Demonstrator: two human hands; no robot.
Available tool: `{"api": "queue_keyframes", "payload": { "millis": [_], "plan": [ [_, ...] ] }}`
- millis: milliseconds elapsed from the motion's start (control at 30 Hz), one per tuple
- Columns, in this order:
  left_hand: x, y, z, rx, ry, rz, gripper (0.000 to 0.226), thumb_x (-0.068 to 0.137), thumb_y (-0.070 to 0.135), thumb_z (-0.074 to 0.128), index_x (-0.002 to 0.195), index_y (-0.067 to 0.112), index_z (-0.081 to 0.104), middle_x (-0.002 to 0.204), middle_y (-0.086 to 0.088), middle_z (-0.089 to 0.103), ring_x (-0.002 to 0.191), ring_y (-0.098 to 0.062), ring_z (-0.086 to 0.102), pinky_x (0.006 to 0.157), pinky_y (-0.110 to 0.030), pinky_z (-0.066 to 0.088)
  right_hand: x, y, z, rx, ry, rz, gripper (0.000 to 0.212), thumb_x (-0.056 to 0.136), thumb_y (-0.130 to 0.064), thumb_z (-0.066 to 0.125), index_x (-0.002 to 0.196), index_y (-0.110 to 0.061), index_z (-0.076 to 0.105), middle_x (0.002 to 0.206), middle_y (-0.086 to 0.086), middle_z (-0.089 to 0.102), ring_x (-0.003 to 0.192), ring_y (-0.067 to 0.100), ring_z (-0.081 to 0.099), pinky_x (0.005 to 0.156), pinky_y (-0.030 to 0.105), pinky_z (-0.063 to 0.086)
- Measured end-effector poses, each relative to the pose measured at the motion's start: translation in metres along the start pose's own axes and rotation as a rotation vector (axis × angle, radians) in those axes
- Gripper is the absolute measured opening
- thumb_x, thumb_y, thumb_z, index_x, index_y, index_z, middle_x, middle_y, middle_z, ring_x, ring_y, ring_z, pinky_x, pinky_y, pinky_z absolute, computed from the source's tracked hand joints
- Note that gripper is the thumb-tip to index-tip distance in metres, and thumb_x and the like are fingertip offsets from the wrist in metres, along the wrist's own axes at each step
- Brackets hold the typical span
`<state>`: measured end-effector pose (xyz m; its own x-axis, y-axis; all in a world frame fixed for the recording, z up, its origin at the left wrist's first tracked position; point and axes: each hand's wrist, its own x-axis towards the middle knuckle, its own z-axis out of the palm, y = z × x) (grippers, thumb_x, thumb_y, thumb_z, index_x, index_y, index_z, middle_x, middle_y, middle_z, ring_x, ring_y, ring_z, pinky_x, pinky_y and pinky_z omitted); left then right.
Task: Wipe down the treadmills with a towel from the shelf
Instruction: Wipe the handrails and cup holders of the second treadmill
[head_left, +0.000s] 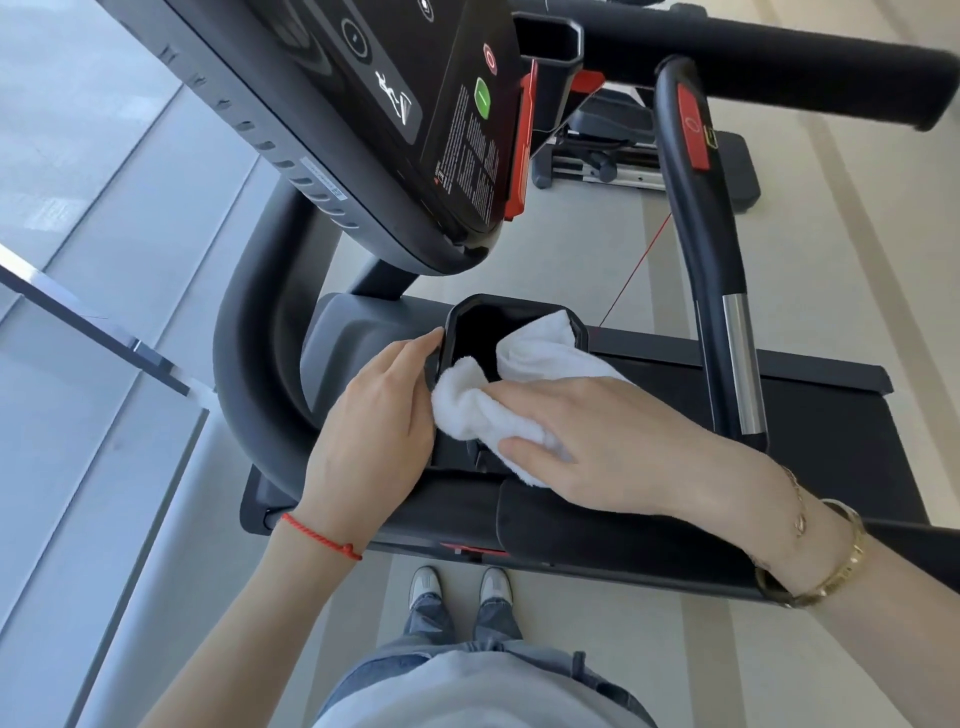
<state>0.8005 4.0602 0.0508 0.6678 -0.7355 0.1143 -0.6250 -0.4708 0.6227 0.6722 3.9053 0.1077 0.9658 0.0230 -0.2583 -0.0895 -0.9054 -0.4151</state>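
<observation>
A white towel (540, 353) lies bunched over the black cup holder tray (470, 312) of a dark treadmill (260, 364). My right hand (613, 447) lies flat on the towel with fingers straight, thumb along its near edge, pressing it onto the tray. My left hand (379, 415) rests on the tray's left rim, fingers pointing forward and touching the towel's left fold. The treadmill console (405, 119) with green and red buttons hangs above the tray. Part of the tray is hidden under the towel and hands.
A black handlebar with a red stop button (693, 130) and a chrome grip (743, 364) curves down on the right. Another machine (623, 156) stands beyond on the pale floor. A glass wall with a metal rail (93, 322) runs along the left. My shoes (460, 584) stand below the treadmill.
</observation>
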Motion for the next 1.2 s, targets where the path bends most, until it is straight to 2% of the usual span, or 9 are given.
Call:
{"api": "queue_keyframes", "payload": {
  "millis": [267,400,467,567,633,700,867,1000,1200],
  "plan": [
    [0.000,0.000,0.000,0.031,0.015,0.035,0.048,0.097,0.013,0.032,0.143,0.016,0.048,0.129,-0.002,0.060,0.108,-0.022,0.060,0.085,-0.024,0.044,0.006,0.010,-0.002,-0.219,0.169,0.023,0.031,0.100,-0.034,0.030,0.087,-0.015,0.050,0.080,-0.002,0.056,0.077,0.017,0.051,0.064,0.026,0.021],
    [0.000,-0.001,0.000,0.030,0.011,0.042,0.047,0.098,0.010,0.033,0.143,0.014,0.047,0.128,-0.002,0.060,0.110,-0.022,0.059,0.089,-0.029,0.047,0.052,0.000,-0.005,-0.356,0.005,0.289,0.011,0.084,-0.015,0.054,0.083,-0.022,0.063,0.089,0.000,0.060,0.072,0.022,0.054,0.073,0.030,0.046],
    [-0.001,-0.002,0.000,0.030,0.010,0.039,0.047,0.098,0.010,0.033,0.144,0.015,0.046,0.130,-0.001,0.059,0.114,-0.020,0.058,0.091,-0.029,0.047,0.070,-0.013,-0.010,-0.269,-0.090,0.481,0.025,0.055,-0.005,0.057,0.063,-0.029,0.061,0.085,-0.006,0.053,0.068,0.025,0.056,0.071,0.041,0.047],
    [-0.001,-0.001,0.001,0.024,0.014,0.036,0.047,0.098,0.010,0.034,0.144,0.015,0.046,0.131,-0.001,0.059,0.116,-0.020,0.057,0.094,-0.030,0.046,0.082,-0.016,-0.011,-0.226,-0.137,0.547,0.038,0.057,-0.007,0.055,0.076,-0.039,0.064,0.088,-0.007,0.057,0.073,0.026,0.065,0.070,0.044,0.048],
    [0.000,0.000,0.002,0.026,0.024,0.031,0.048,0.097,0.011,0.033,0.143,0.015,0.047,0.130,-0.001,0.059,0.114,-0.021,0.058,0.092,-0.025,0.044,0.083,-0.009,-0.005,-0.209,-0.100,0.521,0.014,0.071,-0.018,0.059,0.070,-0.032,0.062,0.086,-0.007,0.057,0.069,0.024,0.066,0.062,0.033,0.051],
    [0.000,0.000,0.003,0.017,0.028,0.025,0.049,0.096,0.013,0.032,0.141,0.016,0.048,0.128,-0.001,0.060,0.112,-0.021,0.059,0.088,-0.022,0.042,0.081,0.000,0.004,-0.183,-0.046,0.417,0.016,0.081,-0.027,0.056,0.065,-0.023,0.057,0.085,-0.007,0.057,0.072,0.022,0.066,0.053,0.019,0.042],
    [0.002,0.000,0.004,-0.006,0.030,0.030,0.047,0.095,0.012,0.034,0.139,0.013,0.050,0.125,-0.003,0.062,0.105,-0.023,0.060,0.085,-0.030,0.047,0.074,0.018,0.004,-0.055,-0.179,0.260,0.021,0.089,-0.030,0.041,0.072,-0.026,0.053,0.065,-0.012,0.047,0.071,0.015,0.045,0.060,0.026,0.038],
    [0.001,-0.002,0.004,0.007,0.048,0.023,0.044,0.097,0.014,0.036,0.138,0.015,0.051,0.123,-0.001,0.062,0.103,-0.022,0.061,0.084,-0.032,0.048,0.072,0.018,-0.001,0.047,-0.316,0.232,0.032,0.097,-0.032,0.030,0.079,-0.039,0.054,0.071,-0.011,0.049,0.067,0.008,0.043,0.058,0.025,0.028],
    [0.001,-0.002,0.007,-0.001,0.076,0.011,0.037,0.102,0.022,0.041,0.138,0.020,0.051,0.124,0.003,0.062,0.105,-0.015,0.060,0.086,-0.024,0.047,0.036,0.009,0.019,-0.158,0.107,0.171,0.019,0.099,-0.032,0.027,0.087,-0.018,0.034,0.062,0.002,0.046,0.056,0.022,0.044,0.062,0.042,0.048]
  ]
}}
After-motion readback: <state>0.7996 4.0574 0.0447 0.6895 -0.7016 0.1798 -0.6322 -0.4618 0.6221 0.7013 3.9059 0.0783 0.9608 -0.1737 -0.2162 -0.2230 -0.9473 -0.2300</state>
